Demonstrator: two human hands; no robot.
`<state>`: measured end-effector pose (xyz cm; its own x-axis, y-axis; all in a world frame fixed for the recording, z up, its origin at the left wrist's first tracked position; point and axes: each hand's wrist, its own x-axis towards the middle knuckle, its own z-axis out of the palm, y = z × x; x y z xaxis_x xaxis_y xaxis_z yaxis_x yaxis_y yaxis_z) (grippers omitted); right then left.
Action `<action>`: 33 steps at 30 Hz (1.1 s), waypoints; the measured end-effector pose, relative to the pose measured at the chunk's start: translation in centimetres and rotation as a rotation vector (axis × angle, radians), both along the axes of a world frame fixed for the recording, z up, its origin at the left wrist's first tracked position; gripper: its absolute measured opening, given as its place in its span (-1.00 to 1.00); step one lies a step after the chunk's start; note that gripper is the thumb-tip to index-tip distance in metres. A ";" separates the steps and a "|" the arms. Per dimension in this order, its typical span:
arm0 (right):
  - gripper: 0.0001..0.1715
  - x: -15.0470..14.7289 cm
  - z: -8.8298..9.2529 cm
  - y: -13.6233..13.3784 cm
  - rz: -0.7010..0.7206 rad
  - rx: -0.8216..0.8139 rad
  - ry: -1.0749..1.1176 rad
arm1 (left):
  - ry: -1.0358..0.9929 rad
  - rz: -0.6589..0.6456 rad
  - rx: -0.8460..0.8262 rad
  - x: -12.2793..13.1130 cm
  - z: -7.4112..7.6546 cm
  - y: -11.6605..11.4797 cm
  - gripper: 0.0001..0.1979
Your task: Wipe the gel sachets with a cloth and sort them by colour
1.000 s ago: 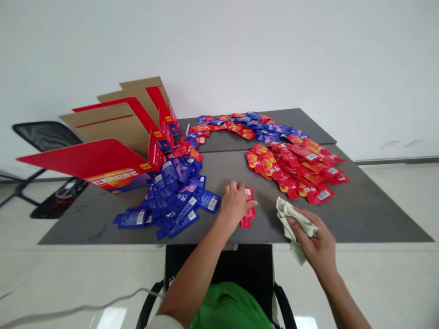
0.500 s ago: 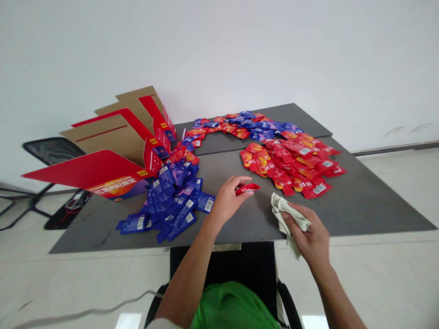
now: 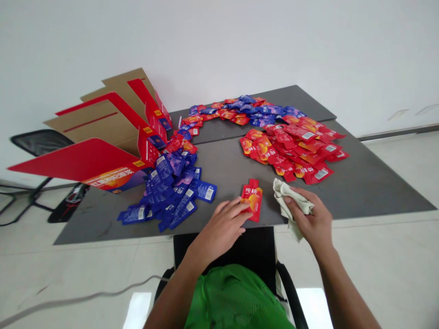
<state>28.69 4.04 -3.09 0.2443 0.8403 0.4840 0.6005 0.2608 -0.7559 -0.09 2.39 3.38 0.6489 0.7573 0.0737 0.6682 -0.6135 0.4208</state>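
A red sachet with white lettering and an orange-yellow picture lies flat on the dark grey table, near the front edge. My left hand lies just below it, fingers extended, their tips against the sachet's lower left edge. My right hand grips a crumpled pale cloth to the right of the sachet. The cloth hangs slightly past the table's front edge.
A loose pile of blue sachets lies left of my hands, and a pile of red sachets lies to the right. A band of mixed sachets curves along the back. Flattened red-and-cardboard boxes lean at the left table edge.
The red sachet, earlier lifted and bent in my left hand, now lies flat on the table. My left hand has drawn back toward me. My right hand still grips the cloth.
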 end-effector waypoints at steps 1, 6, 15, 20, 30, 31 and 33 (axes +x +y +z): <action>-0.59 0.1 0.4 0.2 0.000 -0.016 0.015 | -0.003 0.039 0.054 0.3 -0.2 -0.6 -0.52; -0.58 -0.1 3.5 1.6 0.040 0.064 -0.058 | -0.046 0.102 0.253 1.8 -3.3 -3.0 -0.64; -0.48 -4.6 3.2 3.1 0.716 0.058 -0.640 | -0.124 0.075 0.321 1.3 -6.7 -3.6 -0.69; -0.50 -3.4 2.5 7.9 0.589 0.049 -0.734 | -0.176 0.073 0.310 1.0 -7.4 -3.2 -0.69; -0.43 -4.0 5.9 4.4 0.623 0.161 -0.674 | -0.238 0.119 0.263 1.4 -7.1 -3.0 -0.75; -0.44 -4.3 5.5 3.3 0.713 0.132 -0.696 | -0.234 0.125 0.252 1.5 -6.9 -2.9 -0.77; -0.44 -4.7 4.4 2.5 0.814 0.077 -0.710 | -0.231 0.129 0.230 1.5 -6.8 -2.9 -0.79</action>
